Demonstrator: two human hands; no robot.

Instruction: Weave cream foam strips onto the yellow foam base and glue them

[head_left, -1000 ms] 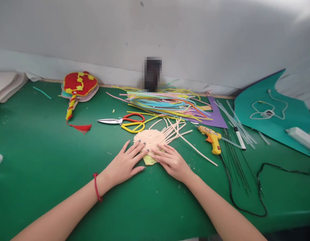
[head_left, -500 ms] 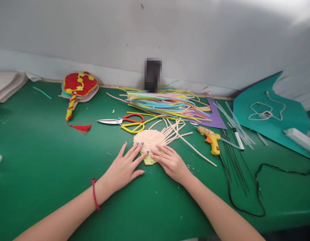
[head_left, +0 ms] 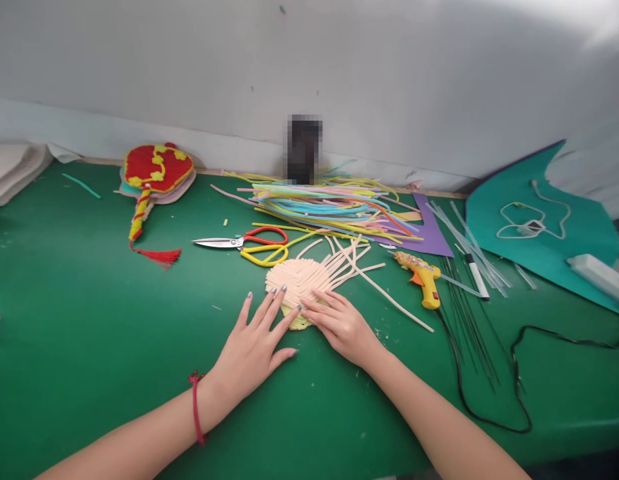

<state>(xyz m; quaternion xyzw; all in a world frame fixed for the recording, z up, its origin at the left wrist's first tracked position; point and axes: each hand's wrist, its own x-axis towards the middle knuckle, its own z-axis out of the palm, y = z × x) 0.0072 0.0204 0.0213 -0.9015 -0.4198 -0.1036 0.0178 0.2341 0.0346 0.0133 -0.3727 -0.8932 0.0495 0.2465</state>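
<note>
A peach woven piece (head_left: 298, 278) of fuzzy stems lies on the green table (head_left: 89, 300), with loose ends fanning to the right. My left hand (head_left: 252, 343) lies flat and open, its fingertips on the piece's near left edge. My right hand (head_left: 342, 323) is flat too, fingers stretched out and pressing the near right edge. A pale yellow layer (head_left: 295, 321) shows under the piece between my hands.
Red-handled scissors (head_left: 239, 240) and a yellow loop lie behind the piece. A pile of coloured stems (head_left: 334, 203) sits near the wall. A yellow glue gun (head_left: 423, 278) with black cord (head_left: 489, 400) lies right, beside glue sticks and thin black rods. A red fan (head_left: 157, 170) lies far left.
My left hand has slid back toward me a little, so only its fingertips stay on the woven piece. My right hand has barely moved.
</note>
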